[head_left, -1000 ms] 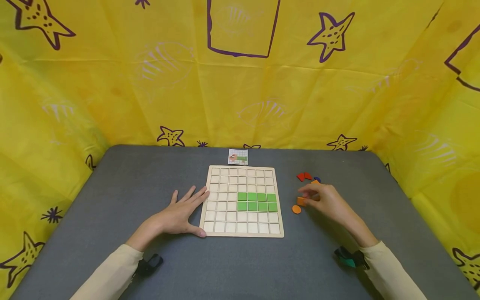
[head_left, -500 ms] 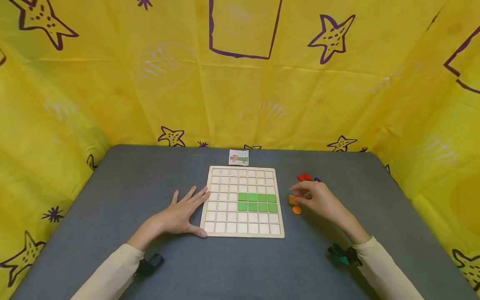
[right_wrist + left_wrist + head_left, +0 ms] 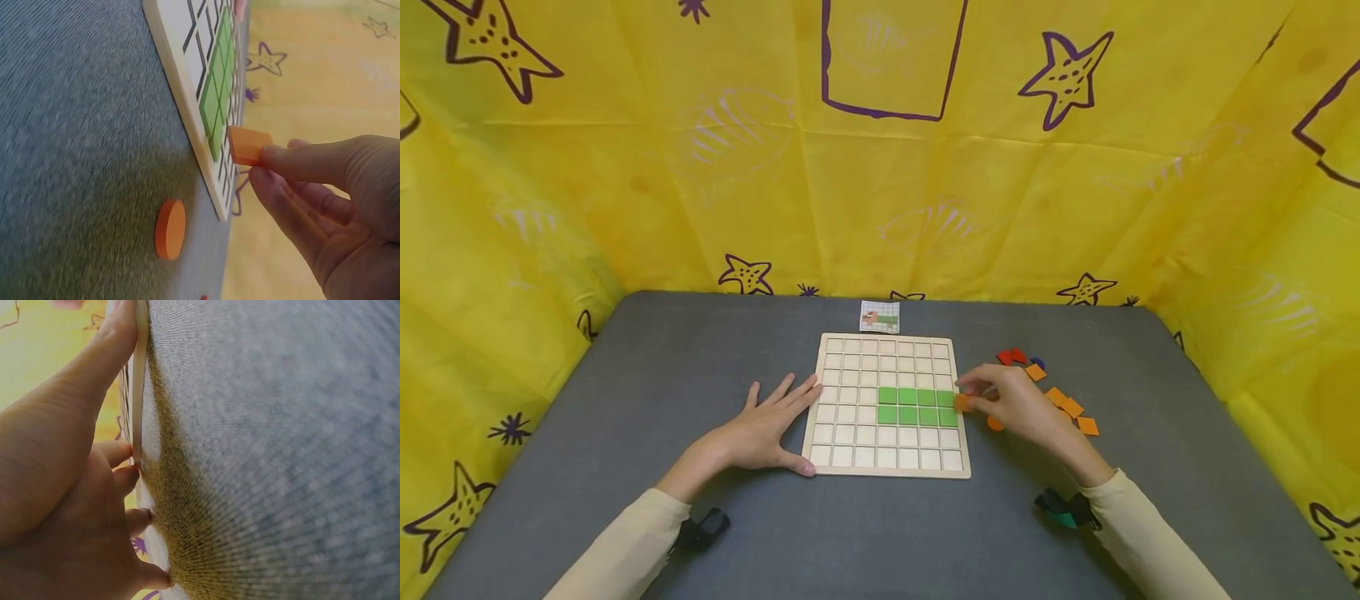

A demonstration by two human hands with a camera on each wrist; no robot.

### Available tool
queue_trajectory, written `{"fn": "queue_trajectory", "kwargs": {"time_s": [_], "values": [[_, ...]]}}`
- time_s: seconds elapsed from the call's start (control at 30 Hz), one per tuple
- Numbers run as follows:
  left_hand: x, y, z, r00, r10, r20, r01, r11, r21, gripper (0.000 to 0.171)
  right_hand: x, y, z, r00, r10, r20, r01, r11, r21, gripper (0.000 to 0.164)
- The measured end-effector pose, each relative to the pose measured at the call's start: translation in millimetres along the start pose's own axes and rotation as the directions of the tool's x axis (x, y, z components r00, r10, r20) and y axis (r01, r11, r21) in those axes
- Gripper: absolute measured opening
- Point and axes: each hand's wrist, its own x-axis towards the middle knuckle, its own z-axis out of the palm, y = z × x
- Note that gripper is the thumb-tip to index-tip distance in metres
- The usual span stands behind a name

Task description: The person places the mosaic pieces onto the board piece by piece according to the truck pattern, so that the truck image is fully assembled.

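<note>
A pale wooden grid board [image 3: 850,433] lies mid-table, with two rows of green square tiles [image 3: 907,406] set in its right half. My left hand [image 3: 760,429] rests spread at the board's left edge, thumb at the lower corner and fingertips along the side. In the left wrist view the thumb [image 3: 87,369] lies against the board's rim. Between thumb and fingers my right hand [image 3: 1018,404] pinches an orange square tile [image 3: 249,145], held over the board's right edge beside the green tiles. An orange round tile [image 3: 170,230] lies on the table below that hand.
Several loose orange square tiles [image 3: 1063,402] lie right of the board, partly behind the right hand. Red pieces [image 3: 1011,356] and a blue piece [image 3: 1037,362] sit farther back. A small picture card [image 3: 879,317] lies behind the board. Yellow patterned cloth [image 3: 880,183] surrounds the table.
My right hand has moved left from the loose pieces to the board's right edge, carrying the orange square tile. More orange tiles are uncovered behind it. The left hand stays in place.
</note>
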Motion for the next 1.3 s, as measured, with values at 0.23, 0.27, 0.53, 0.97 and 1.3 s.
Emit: {"fn": "queue_trajectory", "kwargs": {"time_s": [0.23, 0.27, 0.53, 0.97, 1.3], "values": [[-0.2, 0.6, -1.2, 1.0, -0.002, 0.004, 0.002, 1.0, -0.002, 0.115, 8.2, -6.0, 5.6, 0.999, -0.041, -0.017, 0.041, 0.999, 0.001, 0.024], [-0.3, 0.6, -1.3, 1.0, -0.004, 0.005, 0.004, 1.0, -0.001, 0.115, 9.5, -7.1, 6.2, 0.999, -0.044, -0.017, 0.044, 0.999, 0.008, 0.024], [0.7, -0.8, 0.0, 1.0, -0.014, 0.01, 0.014, 1.0, -0.002, 0.115, 21.5, -14.8, 9.8, 0.999, -0.054, 0.001, 0.054, 0.997, 0.054, 0.023], [2.7, -1.5, 0.9, 1.0, -0.005, 0.002, 0.005, 1.0, 0.004, 0.116, 39.4, -25.8, 21.4, 0.985, -0.048, -0.164, 0.066, 0.992, 0.105, 0.018], [1.8, -1.0, 1.4, 1.0, -0.02, 0.006, 0.02, 1.0, 0.006, 0.117, 49.4, -34.7, 39.7, 0.993, -0.07, -0.094, 0.085, 0.983, 0.164, 0.027]]}}
